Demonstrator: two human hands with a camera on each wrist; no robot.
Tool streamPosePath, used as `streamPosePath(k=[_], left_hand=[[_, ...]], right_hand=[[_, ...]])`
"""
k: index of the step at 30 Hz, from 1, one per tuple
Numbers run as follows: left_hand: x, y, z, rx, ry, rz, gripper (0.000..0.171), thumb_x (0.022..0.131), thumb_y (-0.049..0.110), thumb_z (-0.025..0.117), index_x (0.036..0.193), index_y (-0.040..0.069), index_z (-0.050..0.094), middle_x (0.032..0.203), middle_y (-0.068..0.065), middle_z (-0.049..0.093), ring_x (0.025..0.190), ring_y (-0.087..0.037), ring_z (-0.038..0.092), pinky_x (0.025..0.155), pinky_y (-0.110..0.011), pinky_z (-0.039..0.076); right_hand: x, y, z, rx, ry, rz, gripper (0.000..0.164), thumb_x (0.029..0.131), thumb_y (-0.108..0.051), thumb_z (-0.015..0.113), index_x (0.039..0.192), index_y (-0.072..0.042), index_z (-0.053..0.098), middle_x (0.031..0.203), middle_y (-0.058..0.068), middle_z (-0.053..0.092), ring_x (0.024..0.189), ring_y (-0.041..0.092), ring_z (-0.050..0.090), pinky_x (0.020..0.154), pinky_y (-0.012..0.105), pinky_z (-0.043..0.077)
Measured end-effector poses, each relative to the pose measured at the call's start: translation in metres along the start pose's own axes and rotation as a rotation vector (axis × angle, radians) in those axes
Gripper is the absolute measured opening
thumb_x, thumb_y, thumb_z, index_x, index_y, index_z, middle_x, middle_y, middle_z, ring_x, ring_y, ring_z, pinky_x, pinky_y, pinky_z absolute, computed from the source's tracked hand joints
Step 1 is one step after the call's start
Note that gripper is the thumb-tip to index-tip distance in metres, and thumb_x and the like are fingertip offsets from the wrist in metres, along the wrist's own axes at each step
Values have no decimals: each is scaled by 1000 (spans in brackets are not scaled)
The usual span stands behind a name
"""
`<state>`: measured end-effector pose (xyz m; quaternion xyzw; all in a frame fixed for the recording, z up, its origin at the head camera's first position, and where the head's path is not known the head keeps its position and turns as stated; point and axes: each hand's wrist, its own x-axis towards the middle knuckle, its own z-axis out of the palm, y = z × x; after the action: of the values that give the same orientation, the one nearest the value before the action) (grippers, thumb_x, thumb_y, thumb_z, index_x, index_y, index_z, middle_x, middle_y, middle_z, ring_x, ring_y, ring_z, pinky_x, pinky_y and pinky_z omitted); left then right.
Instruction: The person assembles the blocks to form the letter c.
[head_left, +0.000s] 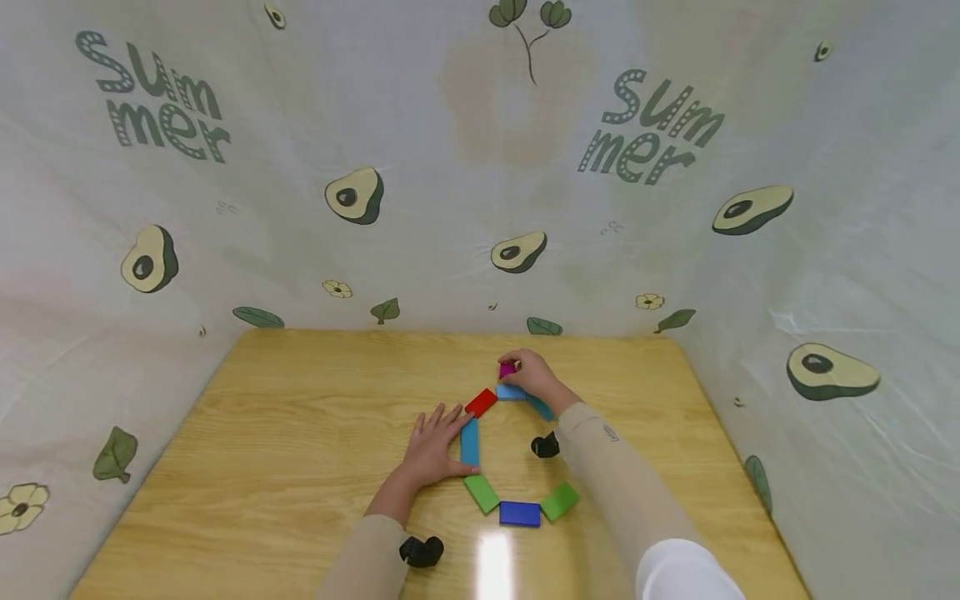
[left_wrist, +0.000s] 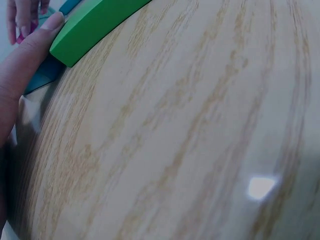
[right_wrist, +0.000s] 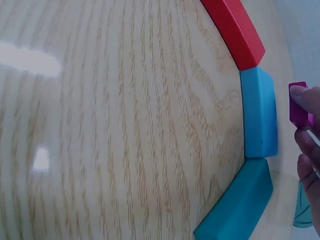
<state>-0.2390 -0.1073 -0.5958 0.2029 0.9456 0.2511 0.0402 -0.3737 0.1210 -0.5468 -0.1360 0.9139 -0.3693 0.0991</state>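
Note:
My right hand (head_left: 531, 375) pinches a small magenta block (right_wrist: 298, 112) between thumb and fingers, just beyond the light blue block (right_wrist: 259, 112). That block's ends meet a red block (right_wrist: 239, 35) and a teal block (right_wrist: 237, 202). My left hand (head_left: 432, 447) lies with fingers spread at the left of the ring, its index fingertip by the red block and its thumb by a green block (left_wrist: 97, 31). Between thumb and index finger stands a long blue block (head_left: 469, 442). A dark blue block (head_left: 520, 514) and a second green block (head_left: 560, 502) form the near side.
The blocks lie in a rough ring on a wood-grain table (head_left: 300, 417), with a gap at its right side. A printed cloth (head_left: 435, 250) rises behind the table and at both sides. Black wrist cameras (head_left: 422, 552) sit on both forearms.

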Motion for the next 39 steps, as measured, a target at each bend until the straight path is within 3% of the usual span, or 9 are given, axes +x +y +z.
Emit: streamPosePath(k=[7,20,29,39], left_hand=[[1,-1,-2,-13,-15,-14,99,72,68,72,153,24,35,159,-5,26,146,-36,9,111,-60,1],[3,-1,-2,-17,-21,-22,99,73,67,73,153,23,35,159,-6,25,147,-36,8,111,-60,-1],[1,-1,0,-49,5,5,98,73,61,77,152,18,38,157,-12,28,145,-40,10,110,-62,-1],[2,1,-2,-30,-11,-34,99,72,64,76,153,22,36,159,-7,25,147,-36,8,112,-59,-2]], right_hand=[[-11,1,-8,16,2,-11,35,88,-6,73,123,-4,67,116,9,61,91,23,51,79,34,47],[-52,0,-11,53,-39,-46,34,87,-5,74,120,-7,69,109,5,60,89,23,51,69,30,47],[-77,5,-9,69,-34,-37,33,85,-6,75,118,-10,70,103,1,60,90,22,51,71,31,48],[-101,15,-9,54,-37,-45,36,84,-6,77,119,-10,70,105,0,59,88,19,51,73,32,47]])
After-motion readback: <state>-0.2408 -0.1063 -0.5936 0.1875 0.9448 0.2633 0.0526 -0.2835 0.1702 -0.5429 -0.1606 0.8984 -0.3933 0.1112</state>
